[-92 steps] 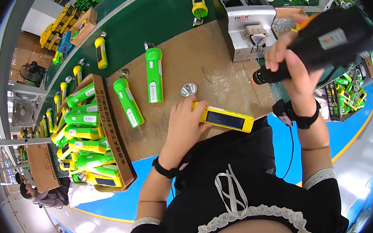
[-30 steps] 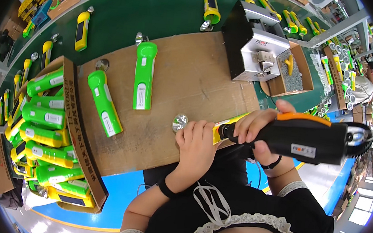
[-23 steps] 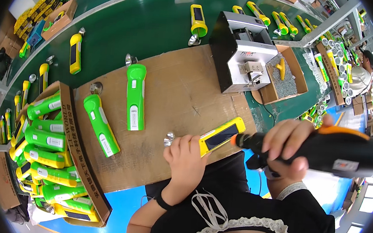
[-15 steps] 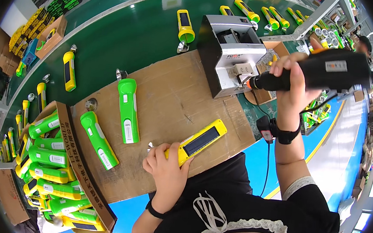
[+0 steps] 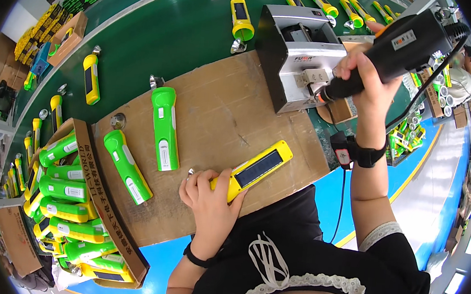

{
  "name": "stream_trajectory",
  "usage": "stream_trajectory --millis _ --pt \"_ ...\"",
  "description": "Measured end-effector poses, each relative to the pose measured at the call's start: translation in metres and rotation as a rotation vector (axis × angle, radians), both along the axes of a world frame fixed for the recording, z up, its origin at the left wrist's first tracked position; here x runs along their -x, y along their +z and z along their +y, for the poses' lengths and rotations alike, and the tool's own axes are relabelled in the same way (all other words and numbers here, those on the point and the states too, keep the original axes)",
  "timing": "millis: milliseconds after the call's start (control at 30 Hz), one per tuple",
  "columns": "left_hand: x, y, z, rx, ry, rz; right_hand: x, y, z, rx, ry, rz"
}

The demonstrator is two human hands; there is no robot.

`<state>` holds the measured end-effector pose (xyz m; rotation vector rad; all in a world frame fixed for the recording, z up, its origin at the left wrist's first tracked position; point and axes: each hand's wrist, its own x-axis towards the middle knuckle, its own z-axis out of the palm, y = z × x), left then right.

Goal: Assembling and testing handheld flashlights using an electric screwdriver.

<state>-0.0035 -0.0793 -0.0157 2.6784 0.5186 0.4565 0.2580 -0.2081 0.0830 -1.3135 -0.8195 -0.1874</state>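
Observation:
My right hand is wrapped round a black electric screwdriver, held nearly level. Its orange-ringed tip is at the front of a grey and black screw feeder; whether a screw sits on the bit is too small to tell. My left hand grips the near end of a yellow flashlight, which lies solar panel up on the cardboard sheet. Left of that hand, two green flashlights, one upright in view and one slanted, rest with their silvery reflectors beside them.
A cardboard box heaped with green and yellow flashlights stands at the left. Yellow flashlight bodies are spread over the green bench behind. The screwdriver's black cable hangs at the right, above a crate of parts.
The screwdriver has tilted, its rear end rising, while its tip stays by the feeder. My left hand keeps its hold on the yellow flashlight. The whole view has shifted slightly.

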Motion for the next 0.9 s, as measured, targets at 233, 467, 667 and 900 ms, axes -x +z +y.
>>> stream_trajectory --millis 233,467,667,900 --pt "0.002 -0.012 0.005 0.048 0.063 -0.049 0.092 -0.019 -0.005 -0.304 0.344 0.166" --pt "0.001 -0.017 0.007 0.073 0.03 -0.096 0.138 -0.023 0.006 -0.141 0.669 -0.033" --pt "0.004 -0.017 0.006 0.109 0.028 -0.109 0.145 -0.027 0.01 -0.035 0.719 0.037" --pt "0.006 -0.018 0.004 0.155 0.024 -0.128 0.154 -0.04 0.017 -0.027 0.647 0.089"
